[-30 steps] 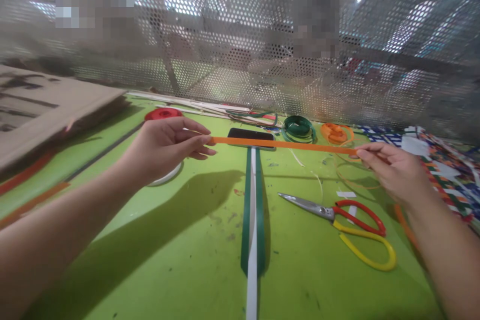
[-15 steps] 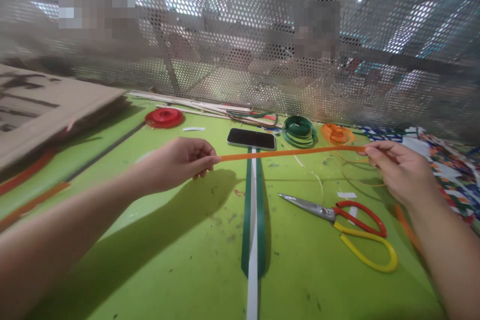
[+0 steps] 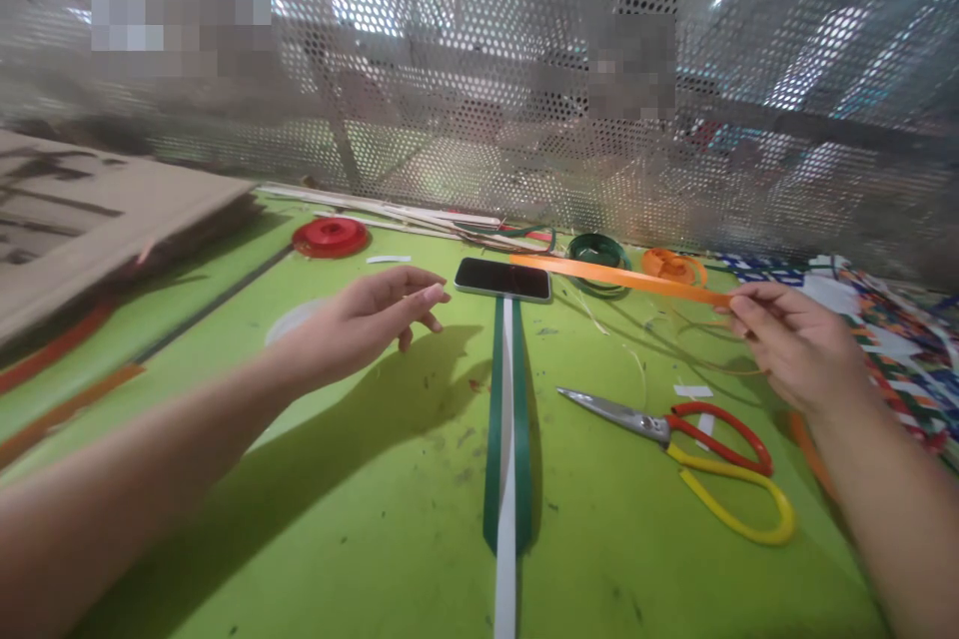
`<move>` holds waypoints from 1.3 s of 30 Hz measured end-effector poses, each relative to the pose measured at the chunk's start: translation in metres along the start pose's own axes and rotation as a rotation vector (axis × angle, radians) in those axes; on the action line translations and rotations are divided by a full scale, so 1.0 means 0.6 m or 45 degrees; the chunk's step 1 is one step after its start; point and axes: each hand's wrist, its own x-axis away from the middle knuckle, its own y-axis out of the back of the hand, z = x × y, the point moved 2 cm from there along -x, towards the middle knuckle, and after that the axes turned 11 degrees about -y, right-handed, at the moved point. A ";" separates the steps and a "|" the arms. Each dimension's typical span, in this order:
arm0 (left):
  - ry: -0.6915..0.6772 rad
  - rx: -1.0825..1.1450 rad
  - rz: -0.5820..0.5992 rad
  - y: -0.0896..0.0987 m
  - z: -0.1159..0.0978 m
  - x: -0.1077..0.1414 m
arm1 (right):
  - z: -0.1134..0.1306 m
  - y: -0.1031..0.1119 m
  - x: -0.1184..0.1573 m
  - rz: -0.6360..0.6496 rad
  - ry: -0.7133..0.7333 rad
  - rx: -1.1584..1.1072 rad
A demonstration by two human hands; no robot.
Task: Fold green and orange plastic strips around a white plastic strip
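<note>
The right hand [image 3: 794,344], at the right of the frame, pinches one end of a long flat orange plastic strip [image 3: 614,277] between thumb and fingers. The strip runs up and left from this pinch, crossing above a green coil of strip [image 3: 597,251]; its free end lies above a black smartphone [image 3: 502,279] at centre frame.

The left hand [image 3: 367,319], left of centre, is open with fingers loosely extended toward the phone. It holds nothing and is clear of the orange strip.

Below the phone, a white strip laid over a dark green strip [image 3: 506,439] runs toward the lower edge of the green table surface [image 3: 360,519]. Red-and-yellow-handled scissors [image 3: 689,449] lie closed at lower right. A red reel [image 3: 331,237] sits at upper left, an orange coil [image 3: 674,266] at upper right.
</note>
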 end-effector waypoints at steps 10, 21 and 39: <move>0.161 0.656 -0.127 -0.015 -0.004 0.001 | 0.024 -0.025 0.027 0.286 -0.114 -0.359; 0.228 0.831 -0.223 0.006 0.017 -0.010 | 0.015 -0.019 0.022 0.332 -0.168 -0.405; 0.246 1.117 -0.401 0.003 -0.007 -0.010 | 0.006 -0.019 0.021 0.381 -0.220 -0.274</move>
